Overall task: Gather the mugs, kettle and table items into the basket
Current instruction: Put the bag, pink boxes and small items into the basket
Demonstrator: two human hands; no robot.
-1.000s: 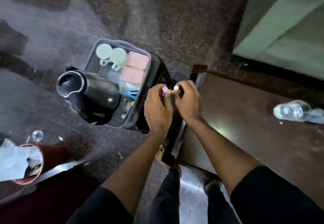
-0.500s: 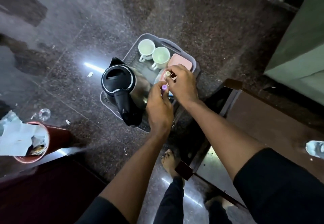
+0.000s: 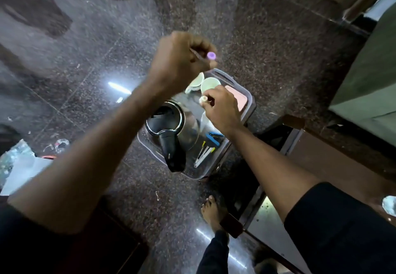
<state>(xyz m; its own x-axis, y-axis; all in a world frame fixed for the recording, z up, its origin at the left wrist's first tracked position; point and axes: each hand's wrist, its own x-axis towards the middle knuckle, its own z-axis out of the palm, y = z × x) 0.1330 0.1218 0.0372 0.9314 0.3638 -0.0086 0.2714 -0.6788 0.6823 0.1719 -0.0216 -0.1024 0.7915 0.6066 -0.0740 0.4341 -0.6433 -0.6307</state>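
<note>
The person is carrying out the final loading step: the basket (image 3: 249,100) on the floor is already holding the kettle (image 3: 171,127) and two mugs (image 3: 209,83). The left hand (image 3: 177,63) is gripping a slim pen (image 3: 202,56) above the basket's far rim, its long axis running left to right and its purple end pointing right. The right hand (image 3: 221,107) is pinching a small white-capped item (image 3: 203,99) over the basket, beside the mugs. By judgement, the next move is calling for lowering both into the free space beside the kettle.
</note>
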